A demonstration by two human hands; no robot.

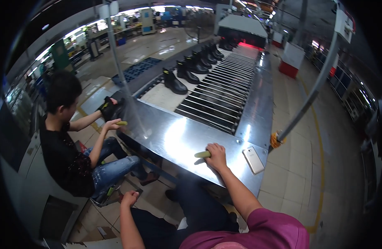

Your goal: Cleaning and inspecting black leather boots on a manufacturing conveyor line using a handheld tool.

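My right hand (217, 156) rests on the shiny metal table (158, 133), closed around a yellow-green oblong piece (202, 154) whose rounded end sticks out to the left. What kind of tool it is I cannot tell. Low over my lap, away from the table, my left hand (130, 198) is loosely curled with nothing visible in it. A white phone (253, 160) lies to the right of my right hand. Beyond the table, several black ankle boots (174, 81) stand in a line on the pale belt (158, 97) of a conveyor.
At the left sits a co-worker (70, 141) holding a black boot (109, 108) and a similar yellow-green piece (122, 123). Metal rollers (216, 99) run alongside the belt toward a hooded machine (243, 29) with a red glow. Grey posts (311, 99) rise at the table's corners.
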